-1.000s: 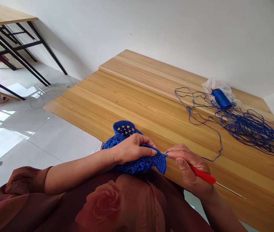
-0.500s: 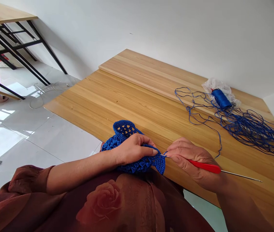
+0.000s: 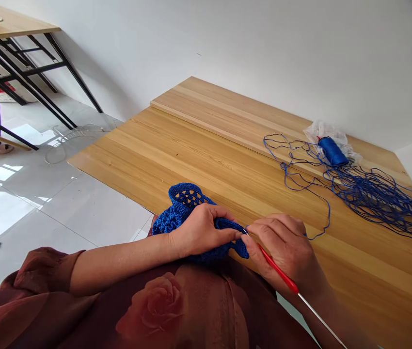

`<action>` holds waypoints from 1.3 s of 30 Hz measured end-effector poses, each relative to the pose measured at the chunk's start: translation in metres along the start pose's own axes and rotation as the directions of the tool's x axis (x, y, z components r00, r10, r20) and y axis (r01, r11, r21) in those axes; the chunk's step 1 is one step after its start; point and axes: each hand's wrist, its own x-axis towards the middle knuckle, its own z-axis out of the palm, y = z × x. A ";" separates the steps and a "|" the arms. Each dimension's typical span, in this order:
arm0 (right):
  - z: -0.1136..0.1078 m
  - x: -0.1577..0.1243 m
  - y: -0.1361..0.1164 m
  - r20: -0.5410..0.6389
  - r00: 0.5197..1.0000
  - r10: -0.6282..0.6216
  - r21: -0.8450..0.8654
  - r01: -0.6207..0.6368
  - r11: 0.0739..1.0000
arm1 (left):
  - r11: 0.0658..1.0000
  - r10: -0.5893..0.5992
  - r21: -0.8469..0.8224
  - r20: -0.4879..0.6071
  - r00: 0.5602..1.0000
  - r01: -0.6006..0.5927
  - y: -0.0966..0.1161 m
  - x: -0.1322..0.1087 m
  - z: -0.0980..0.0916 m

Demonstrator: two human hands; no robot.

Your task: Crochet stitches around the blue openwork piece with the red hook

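Observation:
My left hand pinches the edge of a blue crocheted piece, its thumb and fingers closed on the stitches. Part of the openwork bends up beyond that hand, and the rest bunches below it over my lap. My right hand grips a crochet hook by its red handle. The hook's tip meets the crocheted edge beside my left thumb, where fingers partly hide it. From the handle's other end a metal shaft slants down toward the lower right. Blue yarn runs from the right hand across the table.
A wooden table with a raised back strip stands before me. On its right lie a spool of blue yarn, a clear plastic bag and a loose tangle of yarn. Another table with black legs is at far left.
My right hand has moved closer to my left and rotated, so the hook now slopes steeply down to the right. The yarn near the right hand has shifted slightly.

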 end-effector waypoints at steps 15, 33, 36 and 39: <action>-0.006 -0.015 -0.005 -0.129 0.987 -0.094 -0.041 0.089 0.995 | 1.000 -0.019 -0.022 0.001 1.000 0.019 0.003 0.003 -0.001; 0.016 -0.020 0.010 0.120 0.967 0.226 0.796 -0.230 0.560 | 0.684 -0.258 -0.580 0.375 0.890 0.442 0.006 0.006 -0.003; 0.023 -0.021 0.008 -0.036 0.982 0.188 0.589 -0.131 0.797 | 0.695 -0.256 -0.604 0.300 0.919 0.391 0.003 0.008 0.000; 0.024 -0.023 0.008 -0.117 0.986 0.118 0.372 -0.067 0.926 | 0.796 -0.224 -0.531 0.186 0.957 0.290 0.001 0.010 0.002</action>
